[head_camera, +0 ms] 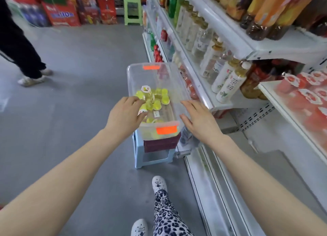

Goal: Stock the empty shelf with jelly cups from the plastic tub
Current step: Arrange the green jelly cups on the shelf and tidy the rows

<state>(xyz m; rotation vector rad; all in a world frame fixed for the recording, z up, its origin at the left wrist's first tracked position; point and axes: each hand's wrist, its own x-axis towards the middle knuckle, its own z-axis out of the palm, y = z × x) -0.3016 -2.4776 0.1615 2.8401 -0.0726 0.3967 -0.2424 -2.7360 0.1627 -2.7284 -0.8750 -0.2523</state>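
Our left hand (124,114) reaches over the near left rim of the tub (178,87). Its fingers bend down among the yellow jelly cups (156,100) and the thumb lies beside a white-lidded one. We cannot tell whether it has closed on any of them. Our right hand (199,119) hovers at the tub's near right corner, fingers straight and spread, holding nothing. We cannot tell whether it touches the rim.

The cups lie in a loose heap on the tub floor, toward its near half, just ahead of the left fingertips and to the left of the right hand. The left hand is plainly the nearer one. The tub is clear, with an orange latch at each end, and its long axis runs near to far, parallel to the shelving. It rests on a dark red box (160,144), which sits on a pale blue stool (141,156).

To the right stand bottles (230,84). Farther right, red cups (304,92) fill a shelf. A bare shelf (272,145) shows low on the right. If that is the one to fill, we judge the cups must be carried right, across the tub's short width.
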